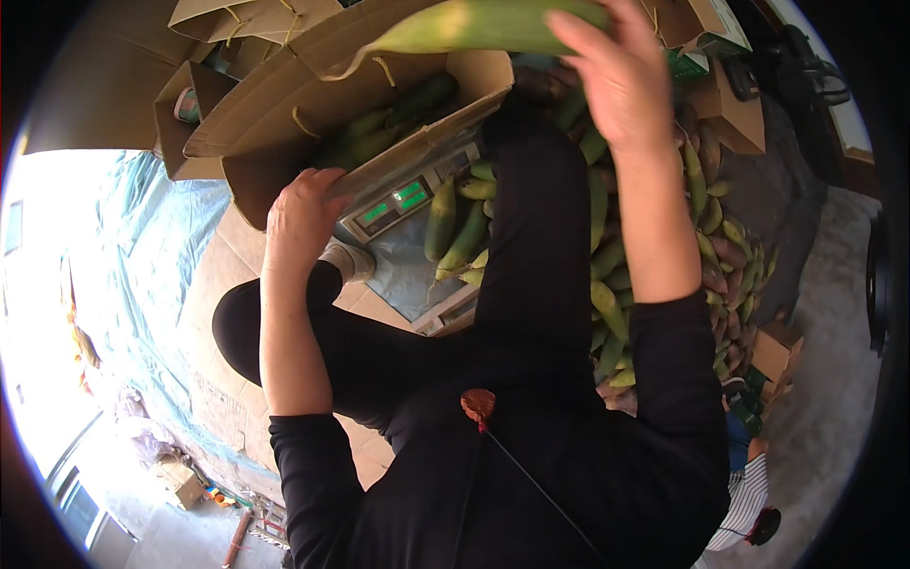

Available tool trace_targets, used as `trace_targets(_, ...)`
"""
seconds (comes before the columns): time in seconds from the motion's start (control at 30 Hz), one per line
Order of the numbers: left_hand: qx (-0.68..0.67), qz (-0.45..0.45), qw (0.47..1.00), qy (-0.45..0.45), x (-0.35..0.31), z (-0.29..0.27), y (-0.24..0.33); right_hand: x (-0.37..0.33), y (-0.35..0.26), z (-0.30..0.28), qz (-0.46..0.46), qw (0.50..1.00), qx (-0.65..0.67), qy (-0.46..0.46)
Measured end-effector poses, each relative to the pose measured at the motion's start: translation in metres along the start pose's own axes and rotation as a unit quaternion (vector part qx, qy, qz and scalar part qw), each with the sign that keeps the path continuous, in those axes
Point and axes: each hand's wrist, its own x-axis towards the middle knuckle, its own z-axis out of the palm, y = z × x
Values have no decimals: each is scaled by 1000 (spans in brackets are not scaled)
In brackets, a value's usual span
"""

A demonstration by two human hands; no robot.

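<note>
My right hand (627, 81) is raised at the top of the view, its fingers round the thick end of a long green radish (483, 27). The radish's thin tail points left, over an open cardboard box (417, 147) with rope handles. Inside the box lie several dark green radishes (365, 128), partly in shadow. My left hand (305, 204) grips the near edge of the box by its left corner. The box rests on a digital scale (384, 211) with lit green displays.
A large heap of green radishes (607, 299) spreads right of my leg, with a few more (460, 228) beside the scale. Other cardboard boxes (194, 114) stand at the far left. Blue plastic sheeting (156, 223) covers the left side. Another person in a striped top (744, 503) is at lower right.
</note>
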Motion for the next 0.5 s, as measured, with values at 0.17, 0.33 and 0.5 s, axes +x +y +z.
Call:
trace_targets(0.17, -8, -3, 1000, -1, 2, 1, 0, 16, 59, -8, -17, 979, -199, 31)
trace_targets(0.33, -13, -18, 1000, 6, -1, -4, 2, -21, 62, -79, 23, 977, -200, 73)
trace_targets(0.5, -12, 2, 1000, 21, 0, 0, -3, -89, 67, -170, 134, 927, -301, 177)
